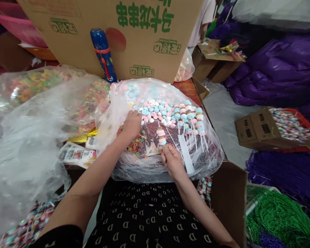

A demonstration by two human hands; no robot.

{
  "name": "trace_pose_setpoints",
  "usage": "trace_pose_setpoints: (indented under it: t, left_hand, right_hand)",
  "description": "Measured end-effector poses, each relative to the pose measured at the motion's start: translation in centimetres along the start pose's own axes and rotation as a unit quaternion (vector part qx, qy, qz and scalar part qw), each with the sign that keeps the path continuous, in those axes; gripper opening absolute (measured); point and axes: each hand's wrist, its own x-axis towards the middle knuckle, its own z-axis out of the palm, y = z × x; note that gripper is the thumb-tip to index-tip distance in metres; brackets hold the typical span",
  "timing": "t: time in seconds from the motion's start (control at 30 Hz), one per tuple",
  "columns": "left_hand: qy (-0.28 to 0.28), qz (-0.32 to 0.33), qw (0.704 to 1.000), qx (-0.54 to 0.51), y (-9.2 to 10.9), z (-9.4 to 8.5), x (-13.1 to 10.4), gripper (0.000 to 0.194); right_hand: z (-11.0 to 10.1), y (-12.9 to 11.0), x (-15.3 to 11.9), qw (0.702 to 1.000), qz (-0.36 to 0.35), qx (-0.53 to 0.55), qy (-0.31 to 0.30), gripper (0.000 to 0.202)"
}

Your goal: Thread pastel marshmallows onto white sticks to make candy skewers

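My right hand (172, 159) pinches the lower end of a candy skewer (161, 135), strung with pink, green and blue pieces, its stick tip pointing away from me. My left hand (132, 124) has its fingers curled together at the left edge of a heap of pink, blue and white candies (155, 111); what they grip, if anything, is hidden. Below that hand lie small coloured candy rings (137, 144). Several finished candy skewers (188, 115) rest to the right on the clear plastic bag (209, 151), beside a bundle of white sticks (186, 155).
A large cardboard box (80, 41) stands at the back, with a blue bottle (103, 55) before it. Bags of candy rings (41, 82) lie to the left. On the right are an open carton (229, 193), a box of wrapped candy (291, 125), purple bags (279, 69) and green strands (281, 217).
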Motion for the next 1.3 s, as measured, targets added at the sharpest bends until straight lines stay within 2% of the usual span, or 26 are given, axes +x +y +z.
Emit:
trace_pose_setpoints:
  t: [0.13,0.33,0.53,0.63,0.8,0.9,1.0,1.03,1.07,1.13,1.17,1.23,1.3]
  left_hand:
    - [-0.004,0.029,0.999,0.034,-0.4,0.0,1.0,0.033]
    - [0.019,0.024,0.999,0.02,-0.1,-0.6,0.0,0.028]
    - [-0.023,0.075,0.993,0.085,1.3,0.2,-1.0,0.031]
    - [-0.022,0.094,0.992,0.087,1.2,0.4,-0.9,0.031]
    - [-0.01,0.091,0.993,0.073,0.5,0.5,-0.6,0.031]
    - [0.004,0.071,0.997,0.022,0.1,0.2,-0.5,0.029]
    - [0.043,-0.008,0.988,-0.147,0.0,-0.3,-0.9,0.025]
    - [0.051,-0.046,0.968,-0.243,0.2,-0.4,-1.2,0.024]
    - [0.051,-0.083,0.931,-0.351,0.6,-0.6,-1.7,0.024]
    - [0.032,-0.139,0.81,-0.569,1.8,-0.9,-2.8,0.034]
    - [0.02,-0.154,0.748,-0.645,2.6,-1.0,-3.5,0.041]
    - [0.011,-0.175,0.663,-0.727,4.2,-1.0,-4.8,0.049]
    - [0.009,-0.191,0.603,-0.775,5.4,-0.8,-5.8,0.051]
  right_hand:
    - [-0.2,-0.1,0.0,1.0,0.002,0.004,0.011,0.06]
    - [-0.3,0.0,0.2,1.0,-0.003,0.004,0.009,0.06]
    - [-0.4,0.6,0.2,1.0,-0.003,-0.003,0.004,0.061]
    - [-0.2,0.1,0.3,1.0,0.01,-0.005,-0.006,0.06]
    - [0.3,-1.5,1.1,0.999,-0.03,-0.028,-0.017,0.048]
    - [0.7,-2.1,2.2,0.999,-0.044,-0.017,-0.008,0.04]
    - [1.4,-2.1,3.7,0.999,-0.049,-0.002,0.017,0.032]
    - [1.6,-2.1,4.1,0.998,-0.053,0.001,0.024,0.03]
    - [1.9,-2.0,4.5,0.998,-0.062,0.002,0.031,0.028]
    - [2.6,-1.9,5.1,0.995,-0.094,0.0,0.043,0.026]
    - [2.9,-1.9,5.3,0.993,-0.112,-0.005,0.045,0.024]
    - [3.3,-1.7,5.4,0.99,-0.138,-0.02,0.038,0.022]
    - [3.4,-1.5,5.2,0.989,-0.142,-0.035,0.023,0.022]
